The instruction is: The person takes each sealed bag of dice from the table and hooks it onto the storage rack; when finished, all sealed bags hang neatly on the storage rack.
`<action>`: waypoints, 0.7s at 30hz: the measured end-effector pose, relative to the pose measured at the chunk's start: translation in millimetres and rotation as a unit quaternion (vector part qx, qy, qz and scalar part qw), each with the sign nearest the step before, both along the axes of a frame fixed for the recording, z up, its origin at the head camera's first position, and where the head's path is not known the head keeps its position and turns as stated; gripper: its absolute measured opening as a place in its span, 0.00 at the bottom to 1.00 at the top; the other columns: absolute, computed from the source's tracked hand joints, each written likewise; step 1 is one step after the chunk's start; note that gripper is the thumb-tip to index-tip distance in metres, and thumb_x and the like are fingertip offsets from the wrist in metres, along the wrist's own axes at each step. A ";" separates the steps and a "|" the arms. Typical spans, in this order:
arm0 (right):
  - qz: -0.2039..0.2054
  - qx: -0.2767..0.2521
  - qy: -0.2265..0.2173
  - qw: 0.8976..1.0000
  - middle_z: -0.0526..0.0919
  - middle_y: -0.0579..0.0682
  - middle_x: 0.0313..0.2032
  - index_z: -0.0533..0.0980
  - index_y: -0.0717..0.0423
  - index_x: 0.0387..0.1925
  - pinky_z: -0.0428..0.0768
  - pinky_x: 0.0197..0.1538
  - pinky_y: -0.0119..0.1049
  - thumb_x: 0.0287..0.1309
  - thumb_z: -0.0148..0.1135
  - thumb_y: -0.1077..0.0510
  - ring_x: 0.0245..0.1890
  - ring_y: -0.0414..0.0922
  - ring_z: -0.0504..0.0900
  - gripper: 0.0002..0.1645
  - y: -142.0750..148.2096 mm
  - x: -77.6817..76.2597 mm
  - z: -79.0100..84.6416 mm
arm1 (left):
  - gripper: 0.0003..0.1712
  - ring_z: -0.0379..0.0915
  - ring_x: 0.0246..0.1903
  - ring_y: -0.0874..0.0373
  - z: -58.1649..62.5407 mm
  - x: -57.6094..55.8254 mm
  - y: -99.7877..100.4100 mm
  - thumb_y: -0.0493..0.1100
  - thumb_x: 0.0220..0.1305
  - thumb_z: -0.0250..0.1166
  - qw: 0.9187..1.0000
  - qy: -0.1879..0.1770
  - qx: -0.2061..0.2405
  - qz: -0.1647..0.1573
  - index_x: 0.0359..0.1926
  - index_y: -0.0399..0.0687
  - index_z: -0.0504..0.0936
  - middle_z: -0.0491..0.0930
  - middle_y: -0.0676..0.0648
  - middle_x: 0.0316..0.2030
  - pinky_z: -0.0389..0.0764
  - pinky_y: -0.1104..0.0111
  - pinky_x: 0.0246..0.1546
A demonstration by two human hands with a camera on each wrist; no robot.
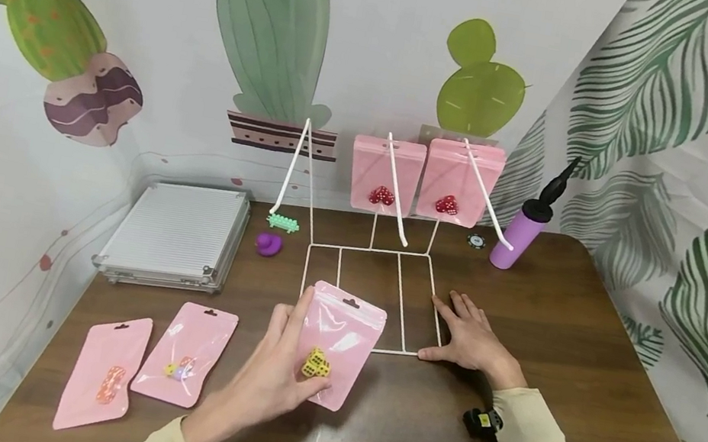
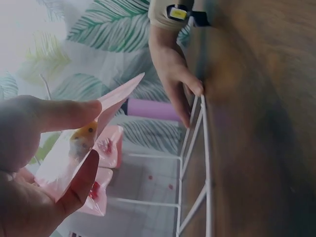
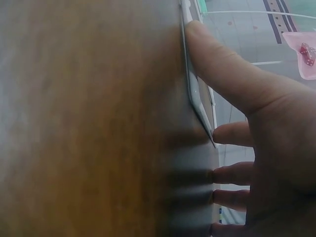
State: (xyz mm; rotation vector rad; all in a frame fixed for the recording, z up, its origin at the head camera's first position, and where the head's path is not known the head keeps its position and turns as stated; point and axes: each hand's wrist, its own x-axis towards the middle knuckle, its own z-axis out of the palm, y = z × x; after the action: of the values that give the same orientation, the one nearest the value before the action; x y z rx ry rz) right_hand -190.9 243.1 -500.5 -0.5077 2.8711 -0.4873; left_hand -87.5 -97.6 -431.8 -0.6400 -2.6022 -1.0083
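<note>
The pouch in the left hand is pink, its dice yellow with black dots. Left of that hand, one pink bag shows yellow, lilac and orange pieces; the farther pink bag, orange ones. Beyond the left hand sit a purple duck, a mint-green toy and a ribbed silver case. Past both hands, pink packets with white-spotted red dice are on a white rack. Beyond the right hand is a black-topped lilac pump. The table beneath is brown woodgrain; green cacti and striped leaves pattern the white backdrop.
</note>
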 end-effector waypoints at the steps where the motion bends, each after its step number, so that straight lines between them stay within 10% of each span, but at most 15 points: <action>1: 0.000 0.000 0.000 1.000 0.51 0.72 0.72 0.57 0.58 0.73 0.50 0.68 0.70 0.39 0.70 0.26 0.71 0.71 0.48 0.67 -0.1 -0.4 -0.6 | 0.76 0.65 0.37 0.62 1.3 -0.2 1.8 0.45 0.32 0.85 1.000 0.006 0.006 -0.003 0.77 0.42 0.43 0.65 0.43 0.46 0.80 0.68 0.41; 21: -0.007 -0.014 0.001 1.000 0.52 0.73 0.71 0.62 0.59 0.70 0.51 0.69 0.70 0.38 0.73 0.29 0.71 0.71 0.48 0.64 -2.2 0.5 -0.2 | 0.71 0.64 0.47 0.55 37.1 -5.0 38.5 0.46 0.39 0.82 0.993 0.063 0.076 -0.060 0.77 0.43 0.44 0.64 0.41 0.50 0.80 0.65 0.43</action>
State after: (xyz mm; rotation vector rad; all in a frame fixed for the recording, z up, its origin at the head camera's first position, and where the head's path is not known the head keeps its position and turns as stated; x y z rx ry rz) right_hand -190.4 241.0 -500.7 -0.4937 2.8753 -0.5303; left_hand -92.5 -59.1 -394.7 -0.8022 -2.3753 -1.1494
